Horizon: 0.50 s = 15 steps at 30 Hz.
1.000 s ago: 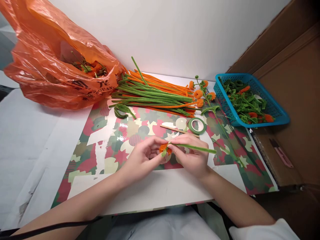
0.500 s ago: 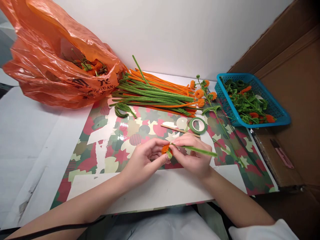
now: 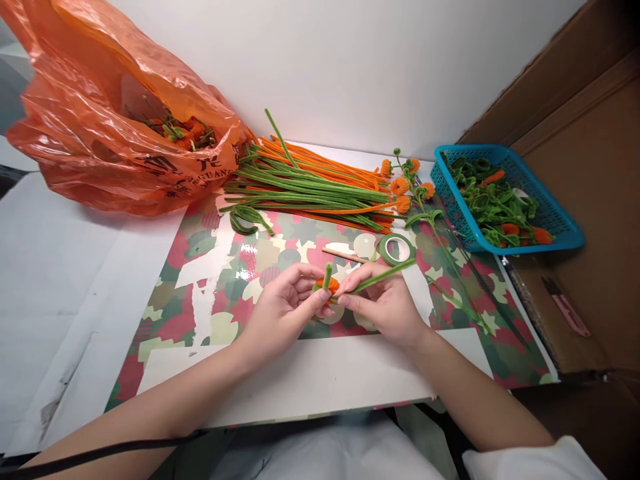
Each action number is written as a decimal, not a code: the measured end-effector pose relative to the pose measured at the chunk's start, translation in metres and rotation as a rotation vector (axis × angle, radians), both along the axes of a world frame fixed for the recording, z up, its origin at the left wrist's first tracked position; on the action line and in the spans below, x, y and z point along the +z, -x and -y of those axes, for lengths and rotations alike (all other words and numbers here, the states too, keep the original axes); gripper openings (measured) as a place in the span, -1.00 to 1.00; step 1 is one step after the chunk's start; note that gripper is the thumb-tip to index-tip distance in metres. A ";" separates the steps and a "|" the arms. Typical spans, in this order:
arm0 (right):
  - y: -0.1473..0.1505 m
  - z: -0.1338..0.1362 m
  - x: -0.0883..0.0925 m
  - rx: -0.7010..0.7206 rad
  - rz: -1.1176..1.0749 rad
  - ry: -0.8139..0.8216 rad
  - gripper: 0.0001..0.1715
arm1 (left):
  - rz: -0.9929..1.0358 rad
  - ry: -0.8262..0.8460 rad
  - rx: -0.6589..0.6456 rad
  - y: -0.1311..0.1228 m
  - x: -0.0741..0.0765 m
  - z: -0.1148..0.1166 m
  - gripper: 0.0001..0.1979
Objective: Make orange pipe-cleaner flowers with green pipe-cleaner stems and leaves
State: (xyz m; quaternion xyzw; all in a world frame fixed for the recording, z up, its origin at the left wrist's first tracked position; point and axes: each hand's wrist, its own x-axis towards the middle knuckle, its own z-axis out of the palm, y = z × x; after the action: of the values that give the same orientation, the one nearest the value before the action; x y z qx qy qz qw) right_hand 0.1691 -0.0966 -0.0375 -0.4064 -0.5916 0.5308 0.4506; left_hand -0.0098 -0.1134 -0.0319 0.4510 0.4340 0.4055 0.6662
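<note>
left hand (image 3: 283,310) and right hand (image 3: 390,307) are both bare, same for left forearm (image 3: 185,393) and right forearm (image 3: 470,393). plain white sleeve (image 3: 525,461) between 4 and 5 o'clock, looks loose at the hem. top (image 3: 340,453) at 6 o'clock is pale, kinda whitish grey and a bit creased. black cord (image 3: 107,451), maybe a strap, can't tell, crosses the left arm between 7 and 8 o'clock.

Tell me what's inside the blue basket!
The blue basket holds many fuzzy green pieces, a few orange ones and something white I can't make out. Whatever lies underneath is covered.
</note>
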 end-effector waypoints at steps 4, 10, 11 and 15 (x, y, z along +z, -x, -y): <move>0.001 -0.003 0.002 -0.030 -0.058 0.077 -0.75 | -0.022 -0.080 0.003 0.000 -0.002 0.001 -0.81; 0.001 -0.002 0.004 -0.063 -0.079 0.049 -0.83 | -0.017 -0.110 -0.013 0.001 -0.003 0.003 -0.85; 0.001 -0.001 0.003 -0.092 -0.043 -0.015 -0.86 | -0.024 -0.125 -0.008 0.001 -0.003 0.004 -0.87; 0.001 0.002 -0.004 -0.178 0.086 -0.297 -0.84 | -0.061 -0.163 -0.003 -0.001 -0.006 0.007 -0.90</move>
State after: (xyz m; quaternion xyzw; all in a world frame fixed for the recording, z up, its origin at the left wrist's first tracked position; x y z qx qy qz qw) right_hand 0.1678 -0.0990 -0.0412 -0.4086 -0.6440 0.3776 0.5251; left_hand -0.0093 -0.1203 -0.0376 0.5165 0.4189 0.4248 0.6143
